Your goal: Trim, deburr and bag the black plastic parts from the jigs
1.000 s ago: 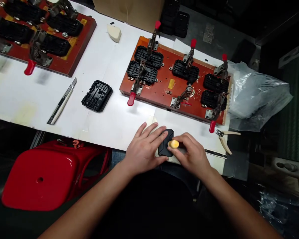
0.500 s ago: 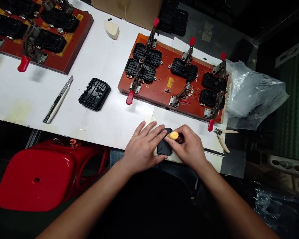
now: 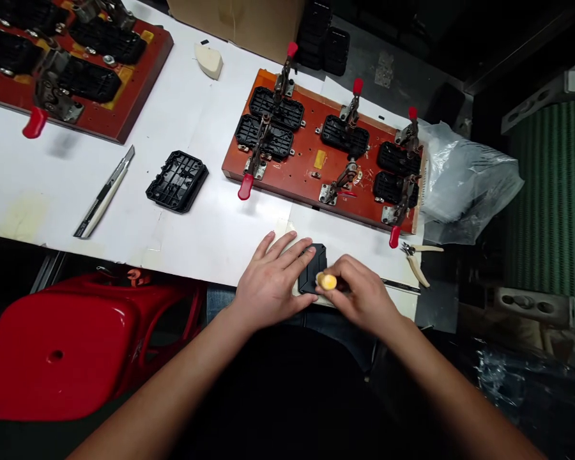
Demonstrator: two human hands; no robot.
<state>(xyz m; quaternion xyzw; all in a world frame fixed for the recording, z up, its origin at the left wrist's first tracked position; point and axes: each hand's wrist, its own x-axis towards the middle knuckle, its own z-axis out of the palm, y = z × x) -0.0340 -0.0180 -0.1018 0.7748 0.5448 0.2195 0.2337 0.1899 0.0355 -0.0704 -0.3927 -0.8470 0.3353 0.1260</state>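
A small black plastic cover lies smooth side up at the front edge of the table. My left hand is flat on its left side, fingers spread, pressing it down. In my right hand is a short tool with a rounded yellow end, gripped between thumb and fingers at the cover's lower right edge. The tool's working tip is hidden by my fingers. Further left sits another black plastic part, ribbed side up. To the left of that lies a utility knife.
An orange-brown fixture board with red-handled toggle clamps and several black parts stands ahead; a similar board is at upper left. Cutting pliers and a plastic bag lie right. A red stool stands lower left.
My right hand has moved the yellow-ended tool down along the cover's right edge, towards me. My left hand stays on the cover. The view has shifted slightly.
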